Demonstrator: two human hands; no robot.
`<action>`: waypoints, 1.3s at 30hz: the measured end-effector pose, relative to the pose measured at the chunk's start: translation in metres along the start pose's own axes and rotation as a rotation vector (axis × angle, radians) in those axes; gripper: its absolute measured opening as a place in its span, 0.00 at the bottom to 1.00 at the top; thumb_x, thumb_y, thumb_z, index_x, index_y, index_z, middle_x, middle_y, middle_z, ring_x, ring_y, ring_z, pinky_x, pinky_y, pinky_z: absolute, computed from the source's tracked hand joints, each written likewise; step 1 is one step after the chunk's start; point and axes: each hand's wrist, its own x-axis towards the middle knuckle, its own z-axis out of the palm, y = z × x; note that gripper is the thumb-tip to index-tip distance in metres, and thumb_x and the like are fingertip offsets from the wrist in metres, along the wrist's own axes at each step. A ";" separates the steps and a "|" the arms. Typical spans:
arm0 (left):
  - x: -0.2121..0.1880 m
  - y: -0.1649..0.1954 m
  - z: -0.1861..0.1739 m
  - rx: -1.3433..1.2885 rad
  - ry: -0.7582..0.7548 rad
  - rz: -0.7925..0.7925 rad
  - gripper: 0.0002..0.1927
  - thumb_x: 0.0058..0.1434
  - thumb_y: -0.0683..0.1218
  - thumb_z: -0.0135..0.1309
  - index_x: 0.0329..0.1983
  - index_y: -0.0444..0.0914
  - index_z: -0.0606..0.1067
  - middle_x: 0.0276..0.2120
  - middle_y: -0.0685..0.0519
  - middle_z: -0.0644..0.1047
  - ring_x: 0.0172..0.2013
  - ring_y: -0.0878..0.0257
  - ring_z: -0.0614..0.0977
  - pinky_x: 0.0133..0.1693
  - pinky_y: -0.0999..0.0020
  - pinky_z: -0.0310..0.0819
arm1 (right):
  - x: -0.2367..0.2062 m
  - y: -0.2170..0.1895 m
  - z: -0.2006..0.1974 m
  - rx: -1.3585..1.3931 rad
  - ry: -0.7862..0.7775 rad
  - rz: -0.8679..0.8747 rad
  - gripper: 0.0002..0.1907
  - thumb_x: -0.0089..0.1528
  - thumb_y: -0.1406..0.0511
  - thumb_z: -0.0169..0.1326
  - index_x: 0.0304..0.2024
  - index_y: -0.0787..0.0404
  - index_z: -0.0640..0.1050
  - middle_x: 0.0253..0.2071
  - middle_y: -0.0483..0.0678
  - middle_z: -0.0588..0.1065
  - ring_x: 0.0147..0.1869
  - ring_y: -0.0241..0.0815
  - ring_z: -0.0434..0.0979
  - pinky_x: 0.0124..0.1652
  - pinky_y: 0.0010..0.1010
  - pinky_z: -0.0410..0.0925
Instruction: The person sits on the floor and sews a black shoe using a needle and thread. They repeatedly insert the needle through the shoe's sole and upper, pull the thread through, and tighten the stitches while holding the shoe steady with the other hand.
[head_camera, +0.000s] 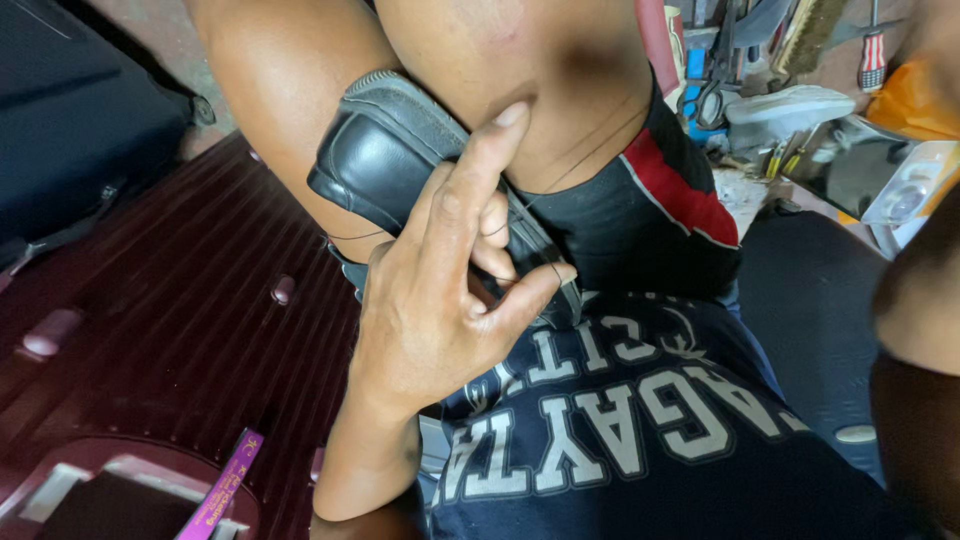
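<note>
While the black leather shoe (400, 150) is wedged between the bare knees, its long axis is seen running from upper left to lower right in the head view. It is gripped at the near end by the left hand (440, 290), fingers curled, a dark thread (560, 175) pinched. The right hand's state cannot be told; only a blurred forearm is shown at the frame's right edge. Open room is left over the maroon ribbed suitcase (170, 320).
</note>
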 end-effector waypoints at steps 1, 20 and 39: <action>0.001 0.000 -0.001 -0.012 0.014 0.048 0.49 0.53 0.42 0.74 0.74 0.42 0.59 0.41 0.53 0.73 0.31 0.70 0.80 0.31 0.77 0.78 | -0.005 0.001 -0.003 -0.005 0.007 0.048 0.13 0.68 0.65 0.53 0.55 0.60 0.74 0.39 0.50 0.75 0.36 0.40 0.76 0.32 0.30 0.69; -0.023 -0.020 0.001 0.061 0.476 0.233 0.11 0.58 0.34 0.53 0.42 0.39 0.77 0.48 0.44 0.76 0.38 0.59 0.82 0.37 0.69 0.79 | 0.000 -0.133 0.046 0.608 -0.068 -0.251 0.18 0.70 0.69 0.40 0.62 0.65 0.67 0.30 0.43 0.71 0.30 0.32 0.69 0.29 0.22 0.66; -0.051 -0.125 -0.024 -0.176 0.452 0.085 0.25 0.70 0.43 0.64 0.24 0.39 0.61 0.22 0.56 0.65 0.24 0.68 0.63 0.29 0.72 0.56 | 0.001 -0.165 0.067 0.780 -0.192 -0.100 0.33 0.59 0.72 0.69 0.62 0.65 0.67 0.26 0.36 0.58 0.27 0.25 0.54 0.31 0.20 0.53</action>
